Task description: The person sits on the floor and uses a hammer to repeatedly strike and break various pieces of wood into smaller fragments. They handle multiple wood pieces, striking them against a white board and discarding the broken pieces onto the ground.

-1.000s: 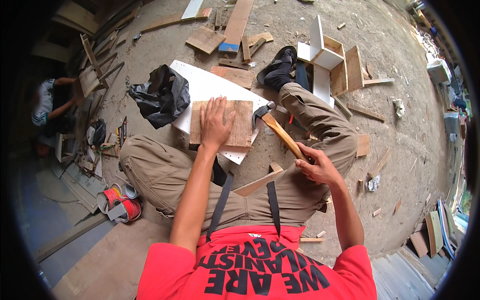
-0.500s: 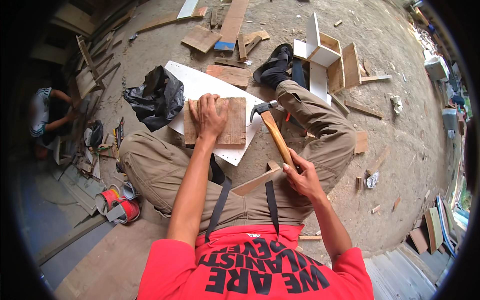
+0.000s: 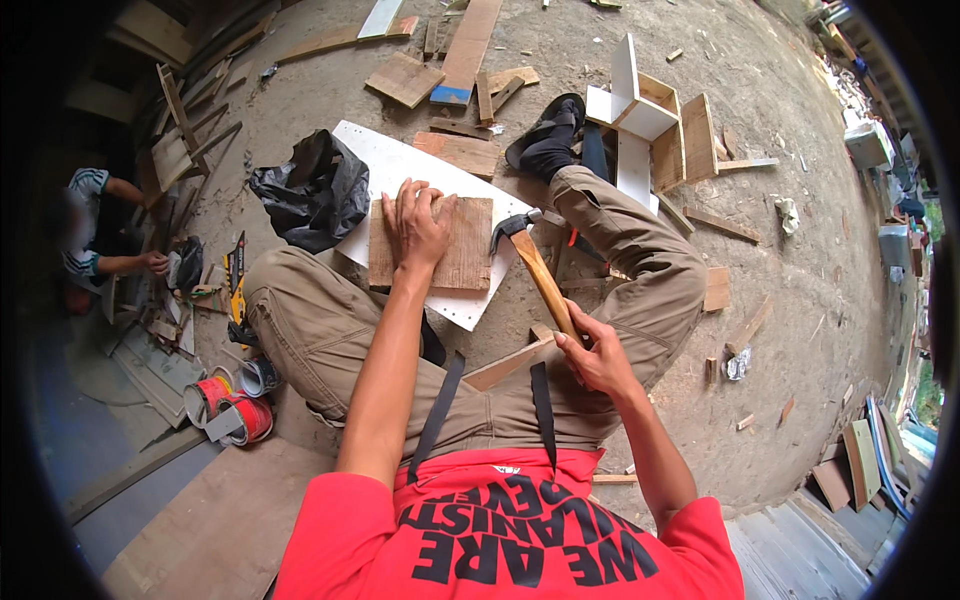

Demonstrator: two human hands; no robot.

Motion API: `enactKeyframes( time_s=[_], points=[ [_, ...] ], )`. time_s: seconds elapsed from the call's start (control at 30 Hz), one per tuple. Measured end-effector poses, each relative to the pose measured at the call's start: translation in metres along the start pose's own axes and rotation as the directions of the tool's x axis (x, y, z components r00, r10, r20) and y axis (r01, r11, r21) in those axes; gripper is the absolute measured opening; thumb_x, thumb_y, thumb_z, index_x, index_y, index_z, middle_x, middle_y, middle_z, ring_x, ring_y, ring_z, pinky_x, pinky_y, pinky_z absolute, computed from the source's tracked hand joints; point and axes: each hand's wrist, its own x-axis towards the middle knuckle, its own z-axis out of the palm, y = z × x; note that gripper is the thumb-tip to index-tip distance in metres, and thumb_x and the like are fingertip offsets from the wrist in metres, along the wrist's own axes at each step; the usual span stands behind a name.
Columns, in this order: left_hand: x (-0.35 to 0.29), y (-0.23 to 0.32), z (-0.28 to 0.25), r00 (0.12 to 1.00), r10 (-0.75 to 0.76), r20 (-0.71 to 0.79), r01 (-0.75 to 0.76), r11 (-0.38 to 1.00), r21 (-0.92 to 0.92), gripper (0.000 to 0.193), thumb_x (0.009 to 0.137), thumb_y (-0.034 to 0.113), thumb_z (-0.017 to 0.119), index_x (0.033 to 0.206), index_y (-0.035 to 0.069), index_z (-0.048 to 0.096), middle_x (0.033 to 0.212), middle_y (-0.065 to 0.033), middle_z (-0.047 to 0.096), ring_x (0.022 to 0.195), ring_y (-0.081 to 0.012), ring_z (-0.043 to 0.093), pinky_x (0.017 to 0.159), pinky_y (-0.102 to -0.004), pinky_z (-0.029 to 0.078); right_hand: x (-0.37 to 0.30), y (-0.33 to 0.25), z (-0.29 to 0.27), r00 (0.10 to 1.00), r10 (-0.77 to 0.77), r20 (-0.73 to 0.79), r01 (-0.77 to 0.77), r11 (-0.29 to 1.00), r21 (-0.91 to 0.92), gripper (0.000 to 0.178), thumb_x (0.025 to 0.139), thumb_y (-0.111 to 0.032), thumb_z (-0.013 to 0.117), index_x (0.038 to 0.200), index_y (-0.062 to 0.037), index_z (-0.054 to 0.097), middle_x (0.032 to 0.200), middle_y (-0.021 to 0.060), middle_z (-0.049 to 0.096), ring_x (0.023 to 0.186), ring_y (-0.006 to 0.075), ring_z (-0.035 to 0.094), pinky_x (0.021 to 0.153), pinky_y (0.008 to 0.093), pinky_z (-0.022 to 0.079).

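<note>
Right up close at six o'clock I've got the red shirt, then brown trousers, legs bent out around the work. Here's my right hand at four o'clock, its grip clamped on the wooden handle of a hammer. The shaft angles up toward one o'clock, and there's the dark head, claw side toward the wood, just beside its edge; touching or not, I can't tell. Over to eleven, my left hand: that grip is apart, fingers laid across a square wooden block, tips at its far edge. The block sits just left of centre, lying on a white panel whose near corner pokes out below. Swing to ten, a crumpled black plastic bag overlaps the panel's side. Two red cans at eight! Farther out, half past one, a boxy wooden piece with white boards; at twelve, a blue-ended plank. And way off past nine, another person in striped sleeves, beside scrap wood.
</note>
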Motion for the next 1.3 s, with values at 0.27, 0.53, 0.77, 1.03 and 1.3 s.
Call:
enactKeyframes(
  time_s=[0.27, 0.53, 0.77, 1.03, 1.3],
  points=[
    [0.015, 0.017, -0.005, 0.997, -0.058, 0.051, 0.059, 0.998, -0.035, 0.033, 0.098, 0.035, 0.061, 0.079, 0.009, 0.066, 0.076, -0.0120, 0.067, 0.083, -0.0308, 0.064, 0.105, -0.0493, 0.032, -0.009, 0.020, -0.023, 0.990, -0.143, -0.007, 0.139, 0.972, -0.189, 0.056, 0.097, -0.016, 0.067, 0.146, 0.0025, 0.049, 0.068, 0.0019, 0.057, 0.054, 0.0048, 0.047, 0.050, 0.0254, 0.040],
    [0.031, 0.010, -0.011, 0.986, -0.162, -0.041, 0.159, 0.984, -0.086, 0.047, 0.099, 0.042, 0.059, 0.067, 0.008, 0.064, 0.063, -0.0121, 0.062, 0.069, -0.0301, 0.060, 0.095, -0.0455, 0.031, -0.016, 0.019, -0.004, 0.970, -0.237, -0.059, 0.231, 0.969, -0.083, 0.054, 0.097, -0.015, 0.067, 0.144, 0.0049, 0.049, 0.089, 0.0065, 0.066, 0.056, 0.0051, 0.049, 0.052, 0.0236, 0.043],
    [0.072, 0.028, -0.059, 0.894, -0.430, 0.123, 0.402, 0.651, -0.644, 0.062, 0.104, 0.050, 0.049, 0.064, 0.004, 0.062, 0.058, -0.0061, 0.059, 0.054, -0.0193, 0.052, 0.061, -0.0329, 0.041, -0.044, -0.031, 0.024, 0.987, -0.151, -0.062, 0.160, 0.830, 0.534, 0.047, 0.104, -0.017, 0.056, 0.141, 0.0019, 0.035, 0.061, -0.0022, 0.046, 0.039, 0.0054, 0.043, 0.035, 0.0227, 0.037],
    [0.101, 0.022, -0.020, 0.852, -0.438, 0.286, 0.356, 0.085, -0.931, 0.059, 0.106, 0.048, 0.047, 0.063, 0.007, 0.055, 0.057, -0.0009, 0.051, 0.055, -0.0121, 0.048, 0.057, -0.0283, 0.040, -0.065, -0.105, 0.022, 0.986, -0.156, 0.051, 0.144, 0.970, 0.194, 0.041, 0.110, -0.031, 0.043, 0.133, 0.0020, 0.052, 0.070, -0.0056, 0.043, 0.056, 0.0018, 0.038, 0.049, 0.0204, 0.033],
    [0.102, 0.013, -0.010, 0.871, -0.372, 0.319, 0.367, 0.064, -0.928, 0.054, 0.098, 0.047, 0.060, 0.060, 0.009, 0.056, 0.059, 0.0010, 0.054, 0.057, -0.0116, 0.048, 0.062, -0.0290, 0.041, -0.070, -0.146, 0.024, 0.980, -0.178, 0.090, 0.188, 0.976, -0.113, 0.040, 0.110, -0.032, 0.043, 0.130, 0.0005, 0.055, 0.070, -0.0033, 0.047, 0.059, 0.0038, 0.042, 0.054, 0.0235, 0.037]
  ],
)
